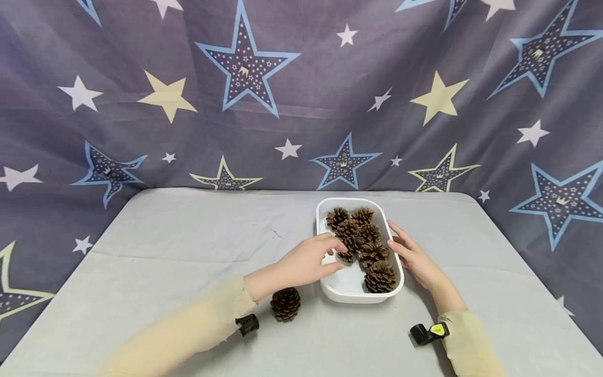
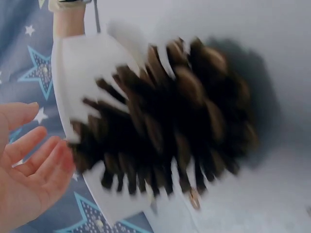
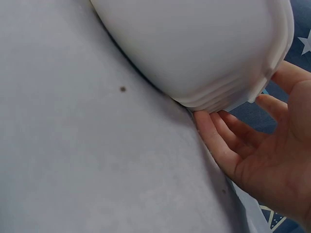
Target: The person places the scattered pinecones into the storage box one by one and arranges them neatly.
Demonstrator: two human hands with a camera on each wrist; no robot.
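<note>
A white rectangular container (image 1: 350,298) stands on the table, with several brown pine cones (image 1: 379,276) inside, mostly along its right and far parts. My left hand (image 1: 314,257) reaches over the container's left rim, thumb and fingers apart, fingertips near the pine cones. In the left wrist view, that hand (image 2: 36,167) has loosely bent fingers and nothing in its grasp. A loose pine cone (image 1: 285,304) lies on the table below my left wrist. My right hand (image 1: 416,260) touches the container's right side; the right wrist view has its fingers (image 3: 218,141) against the outer wall.
A pale grey cloth covers the table (image 1: 188,230). Behind it hangs a dark curtain (image 1: 301,120) with stars. Black wrist straps with devices (image 1: 430,333) sit on both forearms.
</note>
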